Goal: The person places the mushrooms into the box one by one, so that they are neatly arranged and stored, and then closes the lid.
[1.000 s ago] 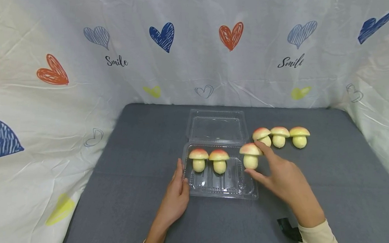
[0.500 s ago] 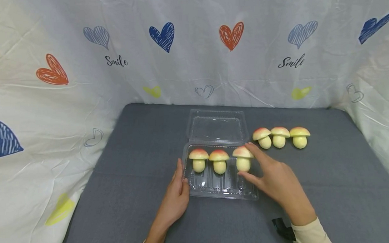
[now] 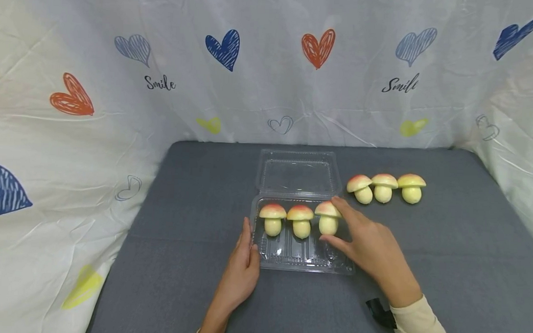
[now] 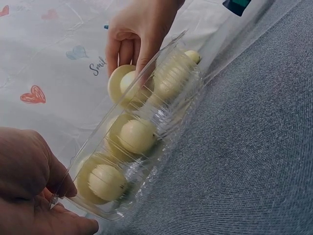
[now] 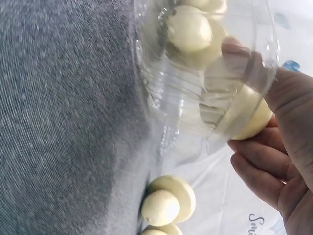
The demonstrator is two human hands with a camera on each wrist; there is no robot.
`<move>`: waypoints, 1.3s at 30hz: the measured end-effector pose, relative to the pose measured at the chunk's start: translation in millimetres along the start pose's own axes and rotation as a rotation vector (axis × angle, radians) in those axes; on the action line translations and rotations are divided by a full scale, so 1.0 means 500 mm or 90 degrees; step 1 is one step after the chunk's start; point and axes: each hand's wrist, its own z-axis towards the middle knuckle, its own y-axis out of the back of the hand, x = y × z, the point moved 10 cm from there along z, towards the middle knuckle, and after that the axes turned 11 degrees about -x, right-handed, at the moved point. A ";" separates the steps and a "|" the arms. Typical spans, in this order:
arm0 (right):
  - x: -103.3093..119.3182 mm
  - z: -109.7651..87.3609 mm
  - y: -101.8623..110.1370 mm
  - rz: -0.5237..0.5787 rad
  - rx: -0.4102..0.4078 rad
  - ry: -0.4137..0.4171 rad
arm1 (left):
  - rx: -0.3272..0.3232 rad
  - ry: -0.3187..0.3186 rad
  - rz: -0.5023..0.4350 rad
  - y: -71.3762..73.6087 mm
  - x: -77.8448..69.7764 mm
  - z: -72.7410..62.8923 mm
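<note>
A clear plastic clamshell box (image 3: 307,266) lies on the table with its lid folded back. My left hand (image 3: 241,268) pinches the box's left rim between thumb and fingers, which the left wrist view shows closely. Two toy mushrooms with red-and-yellow caps, a left one (image 3: 272,220) and a middle one (image 3: 302,221), lie side by side in the tray. My right hand (image 3: 371,246) holds a third mushroom (image 3: 328,220) by cap and stem, at the right end of that row. Whether this mushroom touches the tray's floor, I cannot tell.
Three more mushrooms (image 3: 384,188) lie in a row on the grey tabletop (image 3: 195,193), right of the transparent lid (image 3: 298,175). A white curtain (image 3: 260,97) printed with hearts hangs behind. Near my right sleeve is a black strap (image 3: 380,312).
My right hand has carried its mushroom leftward and slightly down, from over the box's right edge to beside the middle mushroom. The left hand keeps its place on the rim.
</note>
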 end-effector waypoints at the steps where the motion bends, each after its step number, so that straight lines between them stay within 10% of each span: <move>1: 0.001 0.000 -0.001 -0.004 -0.004 0.001 | 0.000 0.000 0.000 0.000 0.000 0.000; 39: 0.024 -0.006 -0.042 -0.114 -0.001 -0.021 | 0.005 0.007 -0.003 -0.002 0.001 0.000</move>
